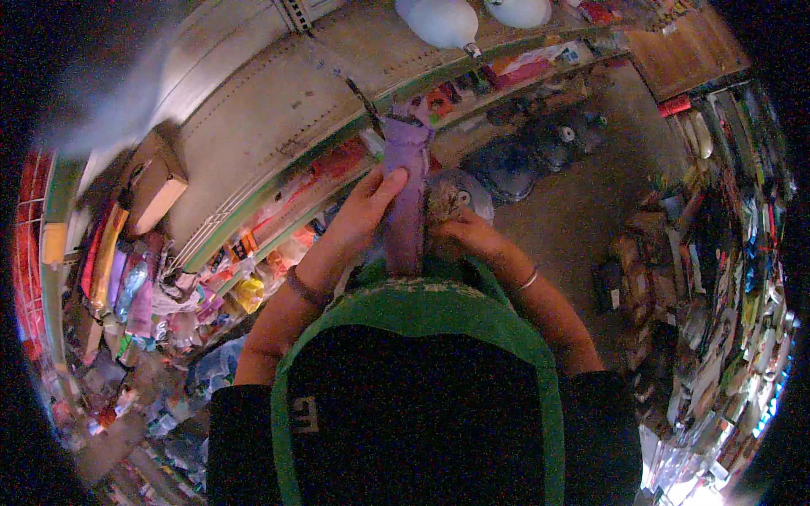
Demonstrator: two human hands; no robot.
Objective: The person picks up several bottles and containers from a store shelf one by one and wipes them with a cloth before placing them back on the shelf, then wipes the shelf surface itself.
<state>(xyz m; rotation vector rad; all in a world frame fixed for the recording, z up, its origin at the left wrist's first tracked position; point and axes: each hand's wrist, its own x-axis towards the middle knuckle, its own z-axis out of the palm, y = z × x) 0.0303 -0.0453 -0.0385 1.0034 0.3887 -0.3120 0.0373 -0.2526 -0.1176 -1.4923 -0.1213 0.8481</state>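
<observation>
My left hand [373, 199] grips a long purple package [406, 209] from its left side, with the thumb lying across its front. The package stands lengthwise before my chest, and its upper end looks crumpled. Just right of it, my right hand [471, 234] has its fingers bent around a brownish, crinkled thing [445, 201] that I cannot make out clearly. A green apron [417, 307] covers my front. Behind the package runs a shelf edge with a green strip [304, 155].
A cardboard box [155, 183] rests on the shelf at the left, above rolled, wrapped goods [136, 284]. White balloon-like things [443, 22] are at the top. Dark bundled goods [525, 152] lie on the floor beyond my right hand. Crowded shelves [728, 253] line the right side.
</observation>
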